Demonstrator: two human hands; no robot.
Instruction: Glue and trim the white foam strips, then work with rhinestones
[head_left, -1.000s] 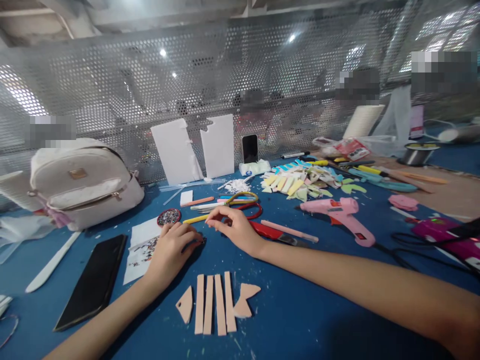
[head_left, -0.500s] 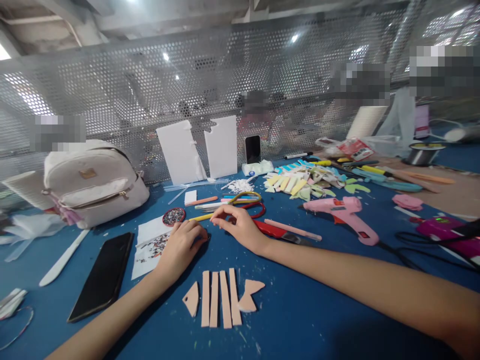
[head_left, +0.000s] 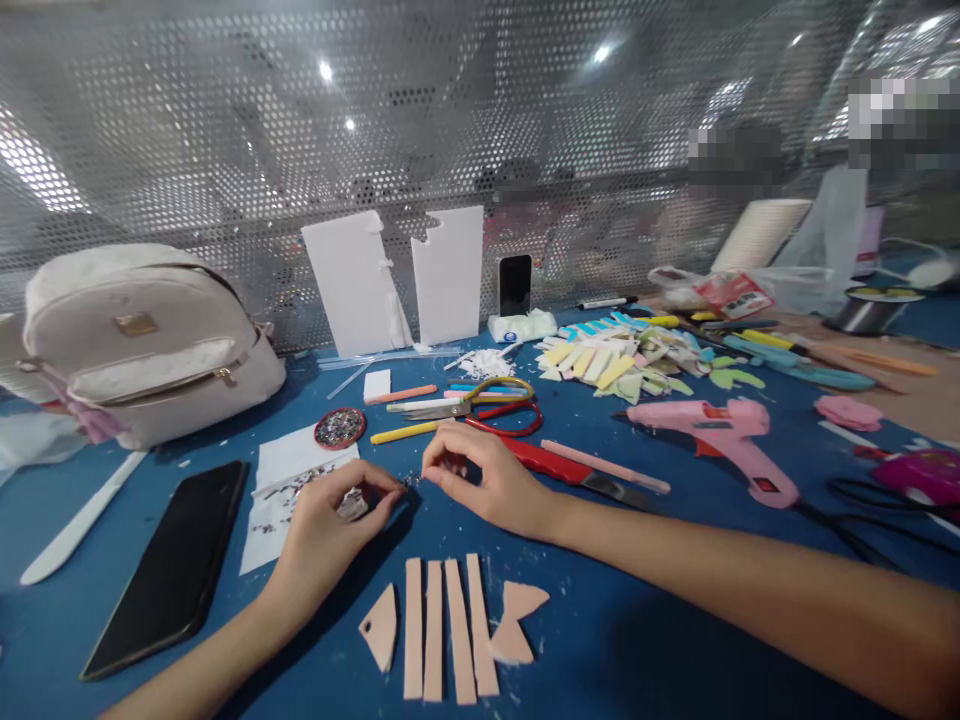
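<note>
My left hand [head_left: 337,520] is closed, thumb and forefinger pinched at one end of a tiny dark, shiny piece [head_left: 412,482] whose kind I cannot make out. Facing it, my right hand [head_left: 487,480] pinches close to the other end. Below them lie flat pink pieces: a pointed head shape [head_left: 379,628] with a hole, several narrow strips [head_left: 433,630] side by side, and a tail shape [head_left: 517,622]. Behind my left hand, small dark bits lie on a white paper sheet [head_left: 262,540]. A round red dish [head_left: 340,428] of tiny shiny bits stands by the sheet.
Scissors [head_left: 480,400], a red utility knife [head_left: 555,462] and markers lie beyond my right hand. A pink glue gun [head_left: 720,430] with a cable is at right. A black phone [head_left: 169,565] and white backpack [head_left: 150,340] are at left. Foam scraps [head_left: 615,355] lie farther back.
My hands have moved to a fingertip pinch facing each other, with the tiny piece now visible between them. The view has tilted down and shifted slightly. The pink pieces keep their arrangement.
</note>
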